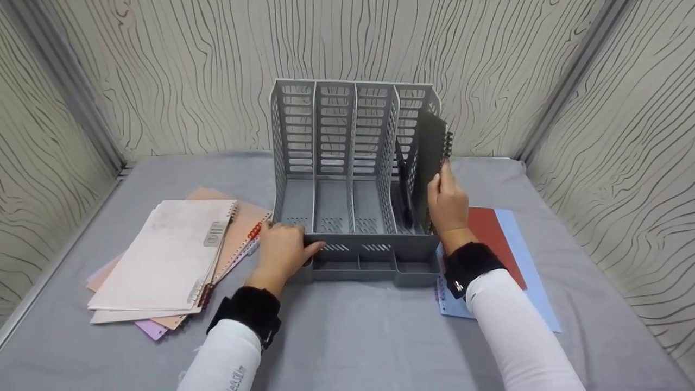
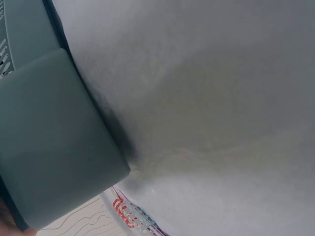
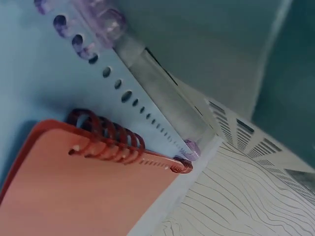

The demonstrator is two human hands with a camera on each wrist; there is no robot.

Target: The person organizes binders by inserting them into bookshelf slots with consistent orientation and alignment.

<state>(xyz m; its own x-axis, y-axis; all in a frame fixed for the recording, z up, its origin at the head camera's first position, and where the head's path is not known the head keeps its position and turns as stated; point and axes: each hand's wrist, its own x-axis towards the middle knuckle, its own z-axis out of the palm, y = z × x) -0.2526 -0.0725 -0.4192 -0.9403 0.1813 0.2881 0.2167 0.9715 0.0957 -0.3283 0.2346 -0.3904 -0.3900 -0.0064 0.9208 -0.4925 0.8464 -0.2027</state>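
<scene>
A grey file organizer (image 1: 374,240) with tall perforated dividers stands in the middle of the table. My left hand (image 1: 282,250) grips its front left corner, thumb over the front edge. A dark spiral notebook (image 1: 430,146) stands upright in the rightmost slot, its coil facing right. With thumb and fingers, my right hand (image 1: 449,206) holds it near the coil edge. Another thin black item (image 1: 403,179) leans in the same slot. In the left wrist view the organizer's corner (image 2: 64,132) fills the left, with only a bit of hand below it.
Left of the organizer lies a fanned pile of spiral notebooks, a white notebook (image 1: 163,250) on top of peach (image 1: 244,217) and purple ones. On the right, a red notebook (image 1: 491,228) rests on a light blue one (image 1: 535,293). Patterned panels (image 1: 217,65) enclose the table.
</scene>
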